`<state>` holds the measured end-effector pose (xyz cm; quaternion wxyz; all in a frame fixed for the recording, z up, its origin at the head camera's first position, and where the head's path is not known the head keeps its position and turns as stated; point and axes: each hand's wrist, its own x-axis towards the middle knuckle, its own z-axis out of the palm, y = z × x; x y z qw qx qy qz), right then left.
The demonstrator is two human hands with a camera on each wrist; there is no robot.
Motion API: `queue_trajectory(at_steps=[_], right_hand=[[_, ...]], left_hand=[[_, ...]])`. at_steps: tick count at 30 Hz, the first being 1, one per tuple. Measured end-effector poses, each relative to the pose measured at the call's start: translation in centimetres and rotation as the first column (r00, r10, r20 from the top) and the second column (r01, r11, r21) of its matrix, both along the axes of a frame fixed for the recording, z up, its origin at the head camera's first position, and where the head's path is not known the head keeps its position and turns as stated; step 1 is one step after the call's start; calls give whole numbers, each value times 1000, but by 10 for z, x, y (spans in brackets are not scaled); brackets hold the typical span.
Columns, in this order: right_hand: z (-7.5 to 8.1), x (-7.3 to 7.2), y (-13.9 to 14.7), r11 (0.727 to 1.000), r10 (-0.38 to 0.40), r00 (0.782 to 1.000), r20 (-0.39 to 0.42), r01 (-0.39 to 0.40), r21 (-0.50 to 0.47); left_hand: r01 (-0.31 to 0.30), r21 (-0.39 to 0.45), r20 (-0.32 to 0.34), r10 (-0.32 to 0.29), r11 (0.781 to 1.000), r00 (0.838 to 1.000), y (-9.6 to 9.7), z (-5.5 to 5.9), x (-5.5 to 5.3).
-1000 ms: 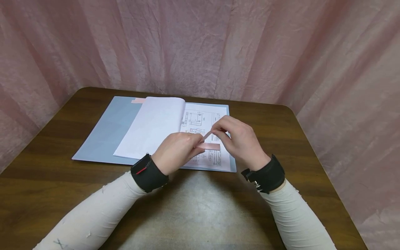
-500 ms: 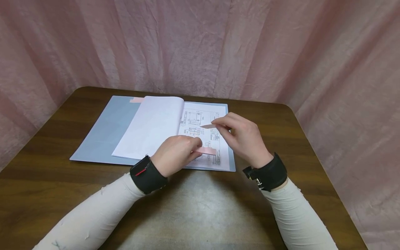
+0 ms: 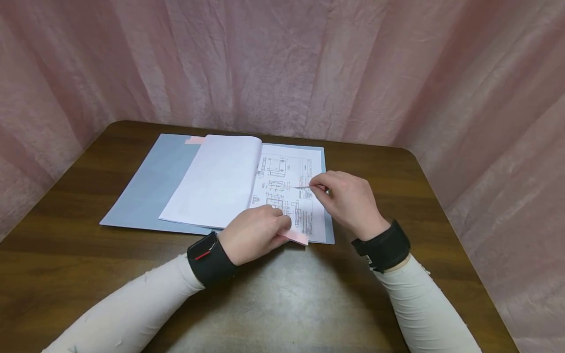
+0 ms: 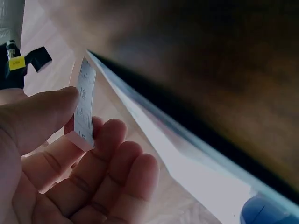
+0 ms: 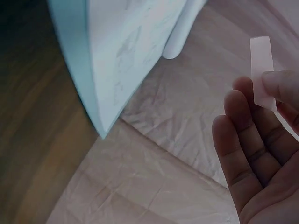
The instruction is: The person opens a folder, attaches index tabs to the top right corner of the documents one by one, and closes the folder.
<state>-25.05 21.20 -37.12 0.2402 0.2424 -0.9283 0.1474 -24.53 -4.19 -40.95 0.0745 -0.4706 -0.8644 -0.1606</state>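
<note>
Between thumb and fingers, my left hand point(image 3: 253, 233) grips a small pad of pink sticky notes point(image 3: 296, 237) at the folder's front edge. In the left wrist view, the underside of the sticky note pad point(image 4: 84, 105) shows printed text. My right hand point(image 3: 348, 201) pinches a single pink sticky note point(image 5: 262, 70) between thumb and index finger, its other fingers loosely bent. Seen nearly edge-on in the head view, that note points left over the technical drawing page point(image 3: 278, 169). Beneath lies an open blue-grey folder point(image 3: 154, 186); its white sheets point(image 3: 216, 176) are folded over to the left.
Another pink sticky note point(image 3: 194, 140) is on the folder's left cover near its top edge, partly under the turned sheets. The folder rests on a brown wooden table point(image 3: 379, 171). Pink curtains point(image 3: 282, 68) hang behind and beside the table.
The single sticky note has come off the pad, and my right hand has carried it away to the right. My left hand has moved toward the front edge with the pad.
</note>
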Motion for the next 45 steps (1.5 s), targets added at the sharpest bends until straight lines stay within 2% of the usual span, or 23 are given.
queue_trajectory(at_steps=[3, 10, 15, 21, 25, 29, 35, 40, 45], right_hand=[[-3, -1, 4, 1000, -8, 1000, 12, 8, 12], [-4, -2, 6, 1000, 1, 1000, 14, -1, 8], [-3, -2, 6, 1000, 4, 1000, 31, -5, 13], [-4, -3, 6, 999, -3, 999, 35, 2, 37], [-5, -4, 5, 999, -2, 1000, 21, 1, 46], [-8, -4, 7, 999, -5, 1000, -3, 5, 42], [-15, -8, 14, 999, -9, 998, -70, 12, 44], [-19, -17, 20, 998, 3, 997, -74, 2, 71], [-26, -32, 29, 995, -11, 999, -45, 16, 100]], left_hand=[[14, -16, 13, -14, 1000, 1000, 0, -3, 2], [40, -88, 51, -36, 995, 998, -1, -4, 6], [32, -121, 25, -29, 992, 999, 1, -6, 7], [30, -117, -2, -30, 993, 1000, -1, -4, 6], [-20, -96, -8, 19, 995, 1000, -2, 0, 2], [-90, -85, -51, 85, 992, 995, -4, 1, -6], [-170, -113, -120, 157, 979, 980, -7, -5, -19], [-188, -125, -133, 171, 974, 976, -9, -12, -26], [-194, -148, -141, 174, 970, 975, -11, -14, -29]])
